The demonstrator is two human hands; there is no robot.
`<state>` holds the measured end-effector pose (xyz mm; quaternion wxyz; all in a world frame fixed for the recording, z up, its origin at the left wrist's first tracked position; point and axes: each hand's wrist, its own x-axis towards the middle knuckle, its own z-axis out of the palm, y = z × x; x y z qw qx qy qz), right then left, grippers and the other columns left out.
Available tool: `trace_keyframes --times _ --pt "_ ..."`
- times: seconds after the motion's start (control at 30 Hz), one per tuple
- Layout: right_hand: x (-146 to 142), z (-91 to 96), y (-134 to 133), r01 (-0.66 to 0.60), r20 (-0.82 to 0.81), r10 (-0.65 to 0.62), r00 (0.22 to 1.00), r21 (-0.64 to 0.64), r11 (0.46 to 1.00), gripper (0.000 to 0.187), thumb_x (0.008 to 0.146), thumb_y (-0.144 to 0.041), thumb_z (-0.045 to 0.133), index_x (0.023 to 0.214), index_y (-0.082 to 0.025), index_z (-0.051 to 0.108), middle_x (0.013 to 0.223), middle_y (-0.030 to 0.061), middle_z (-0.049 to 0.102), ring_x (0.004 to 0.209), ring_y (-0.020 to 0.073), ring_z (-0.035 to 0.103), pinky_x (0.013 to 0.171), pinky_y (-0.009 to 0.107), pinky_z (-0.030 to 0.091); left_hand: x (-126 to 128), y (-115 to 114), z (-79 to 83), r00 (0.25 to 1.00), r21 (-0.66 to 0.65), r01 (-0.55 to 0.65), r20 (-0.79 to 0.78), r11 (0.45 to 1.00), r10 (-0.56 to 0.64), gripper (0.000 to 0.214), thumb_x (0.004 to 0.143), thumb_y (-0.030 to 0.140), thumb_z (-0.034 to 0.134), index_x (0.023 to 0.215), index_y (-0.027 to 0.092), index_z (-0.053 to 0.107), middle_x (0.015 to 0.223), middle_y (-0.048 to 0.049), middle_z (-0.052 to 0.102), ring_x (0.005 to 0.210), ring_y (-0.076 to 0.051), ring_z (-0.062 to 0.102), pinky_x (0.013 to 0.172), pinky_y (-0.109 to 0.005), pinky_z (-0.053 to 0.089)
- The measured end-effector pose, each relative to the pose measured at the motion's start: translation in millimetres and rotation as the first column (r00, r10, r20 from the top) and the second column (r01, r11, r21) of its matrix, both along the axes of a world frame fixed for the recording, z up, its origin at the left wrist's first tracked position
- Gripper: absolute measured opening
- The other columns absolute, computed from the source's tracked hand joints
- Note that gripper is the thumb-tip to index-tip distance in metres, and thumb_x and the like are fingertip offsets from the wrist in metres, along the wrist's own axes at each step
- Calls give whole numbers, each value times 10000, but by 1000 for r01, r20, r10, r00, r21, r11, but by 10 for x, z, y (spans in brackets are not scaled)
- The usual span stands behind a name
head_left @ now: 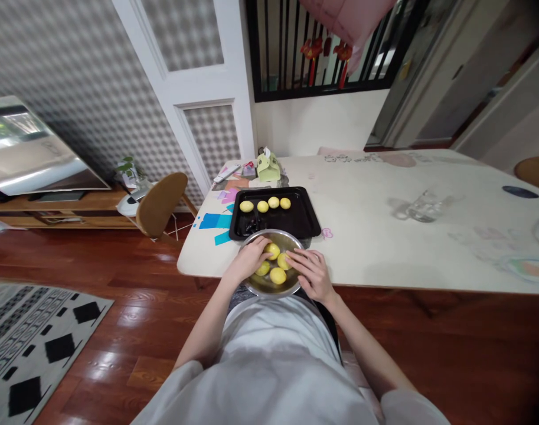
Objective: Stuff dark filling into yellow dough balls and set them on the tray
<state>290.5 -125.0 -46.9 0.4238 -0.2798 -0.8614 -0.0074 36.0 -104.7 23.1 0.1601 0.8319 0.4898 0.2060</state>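
A metal bowl (291,239) sits at the near edge of the white table (384,248) and holds several yellow dough balls (277,275). My left hand (249,258) reaches into the bowl, its fingers curled round one yellow ball (273,250). My right hand (311,273) rests on the bowl's right rim, fingers stretched toward another ball (283,261) and touching it. Just behind the bowl lies a black baking tray (304,221) with a row of several yellow balls (265,205) along its far side.
A brown chair (160,203) stands left of the table. A glass object (422,208) lies mid-table, a green item (268,166) and papers (216,223) at the far left corner. A TV (25,147) on a low stand and a patterned rug (25,348) are to the left.
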Motion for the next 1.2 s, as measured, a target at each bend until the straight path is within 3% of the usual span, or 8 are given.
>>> trace_keyframes --times 0.13,0.27,0.67,0.87,1.0,1.1,1.2 --pt "-3 -8 2 13 9 -13 1000 0 1000 503 1060 -340 364 1517 -273 563 1463 83 680 1382 295 592 1088 536 436 21 -47 25 997 18 -62 -53 998 63 429 1038 246 569 1464 205 539 1485 -130 625 1293 -290 663 1104 -450 551" --pt "-7 -5 4 -4 -13 4 1000 47 999 501 1082 -359 351 1527 -255 556 1457 89 684 1379 288 590 1086 516 431 4 -78 60 993 65 -51 -105 997 57 436 1018 257 612 1451 227 566 1433 -102 662 1283 -279 668 1104 -427 551" --pt "-13 21 -6 -13 -16 14 1000 69 998 517 1093 -379 333 1565 -261 509 1463 90 679 1369 294 599 1066 508 425 -53 -124 71 999 101 -2 37 995 -2 414 984 204 660 1396 227 623 1406 -109 672 1274 -282 674 1099 -443 564" --pt "-10 -2 -3 -4 -29 7 1000 79 997 519 1093 -388 330 1558 -259 519 1453 98 686 1370 298 603 1062 512 435 -121 -117 166 988 136 48 140 990 -67 344 1028 276 615 1369 232 641 1368 -104 687 1264 -262 674 1117 -422 549" --pt "-14 -6 -2 -2 -40 5 999 82 997 519 1088 -374 339 1560 -258 518 1455 99 684 1368 301 605 1054 514 443 -228 166 217 990 273 -20 137 962 -18 312 1063 287 544 1347 216 652 1387 -115 664 1305 -262 638 1155 -443 517" --pt "-19 -2 1 -8 -52 13 999 86 996 517 1082 -359 354 1564 -260 515 1453 96 686 1363 301 607 1049 511 446 -332 637 184 991 344 -108 106 933 75 342 1063 213 483 1367 192 640 1452 -134 622 1368 -274 591 1186 -465 489" --pt "-20 -3 6 -16 -58 22 998 95 995 517 1082 -351 356 1567 -260 509 1458 95 682 1372 298 598 1044 506 450 -435 1184 98 986 300 -168 36 939 164 430 1019 106 454 1413 171 614 1543 -158 554 1453 -277 524 1239 -480 433"
